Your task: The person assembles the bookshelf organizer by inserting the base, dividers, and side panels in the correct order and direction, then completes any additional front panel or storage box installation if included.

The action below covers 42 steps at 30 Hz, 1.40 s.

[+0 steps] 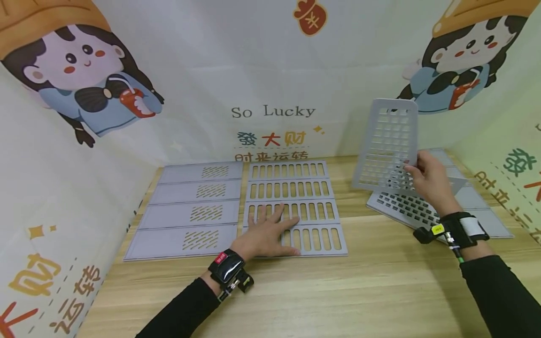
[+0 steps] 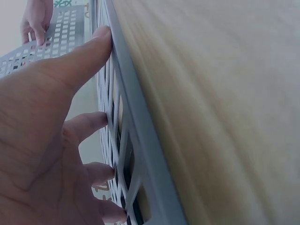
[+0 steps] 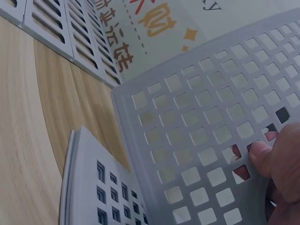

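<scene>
My left hand (image 1: 267, 234) lies with fingers spread on a grey plastic panel with rows of long slots (image 1: 291, 188). In the left wrist view its thumb and fingertips touch the panel's face close to the front edge. My right hand (image 1: 433, 180) pinches a grey panel with square holes (image 1: 395, 141), thumb on the near face and fingers behind. That panel is raised and tilted upright over a stacked grey panel with small square holes (image 1: 407, 206). In the right wrist view, the held panel (image 3: 201, 117) stands beside the stack (image 3: 112, 187).
Left of the slotted panel lies a grey panel with slanted slits (image 1: 181, 202). Another plain grey panel (image 1: 486, 218) lies under the stack at right. All lie on a wooden table (image 1: 317, 300), with a printed cloth (image 1: 203, 84) behind and at both sides.
</scene>
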### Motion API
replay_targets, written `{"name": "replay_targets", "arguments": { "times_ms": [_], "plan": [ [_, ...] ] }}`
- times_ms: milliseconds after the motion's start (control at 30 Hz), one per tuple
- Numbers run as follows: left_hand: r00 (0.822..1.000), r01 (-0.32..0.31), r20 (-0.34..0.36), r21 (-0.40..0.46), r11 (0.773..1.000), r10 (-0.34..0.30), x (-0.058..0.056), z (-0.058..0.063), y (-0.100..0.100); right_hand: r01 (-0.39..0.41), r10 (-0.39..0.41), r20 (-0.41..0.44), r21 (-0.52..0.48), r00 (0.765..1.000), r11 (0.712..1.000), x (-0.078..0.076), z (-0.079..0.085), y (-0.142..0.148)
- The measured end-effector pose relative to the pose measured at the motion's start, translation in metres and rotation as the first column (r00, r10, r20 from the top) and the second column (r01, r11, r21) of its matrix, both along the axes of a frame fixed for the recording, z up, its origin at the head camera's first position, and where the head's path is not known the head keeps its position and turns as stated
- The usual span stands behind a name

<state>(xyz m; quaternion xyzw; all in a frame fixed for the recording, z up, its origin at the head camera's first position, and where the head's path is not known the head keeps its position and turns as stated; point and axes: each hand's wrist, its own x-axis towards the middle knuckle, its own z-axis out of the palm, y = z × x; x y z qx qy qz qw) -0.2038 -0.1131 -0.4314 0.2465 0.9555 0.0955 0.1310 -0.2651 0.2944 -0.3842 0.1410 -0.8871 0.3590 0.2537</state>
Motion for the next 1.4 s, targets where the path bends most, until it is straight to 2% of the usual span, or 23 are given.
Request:
{"name": "replay_targets", "arguments": {
  "times_ms": [333, 533, 933, 1400],
  "plan": [
    [1.000, -0.005, 0.005, -0.003, 1.000, 0.005, 0.001, -0.002, 0.000, 0.007, -0.007, -0.013, -0.030, 1.000, 1.000, -0.018, -0.007, -0.021],
    [1.000, -0.007, 0.017, 0.000, 1.000, 0.007, 0.002, -0.002, 0.001, -0.030, 0.028, -0.029, -0.064, 0.999, 0.997, -0.030, -0.014, -0.025],
    [1.000, -0.010, 0.015, -0.010, 1.000, 0.010, 0.002, -0.001, 0.000, -0.061, 0.060, -0.011, -0.132, 0.998, 0.989, -0.051, -0.014, -0.039],
    [1.000, -0.015, 0.024, -0.021, 1.000, 0.015, 0.004, 0.000, 0.001, -0.078, 0.095, 0.093, -0.169, 0.991, 0.982, -0.063, -0.014, -0.042]
  ]
}}
